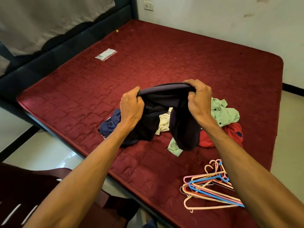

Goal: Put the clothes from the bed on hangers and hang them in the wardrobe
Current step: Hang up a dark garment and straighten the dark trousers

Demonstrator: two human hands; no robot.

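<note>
While both the left hand [131, 104] and right hand [198, 98] clench its stretched upper edge, the dark navy garment [166, 112] (crumpled, limp) hangs over the bed [164, 60].

Maroon bed [164, 51] against a scuffed white wall [213, 17] with a socket [148, 6], dark headboard [65, 45], grey cloth [41, 18], pale floor tiles [49, 155].

Single wide-angle view from head height at the near edge of the bed [164, 63], facing forward and down across it. Close above both forearms, with the left hand [131, 106] and right hand [199, 99] gripping the dark garment [164, 96] mid-frame. Far wall [230, 22] along the top edge.
</note>
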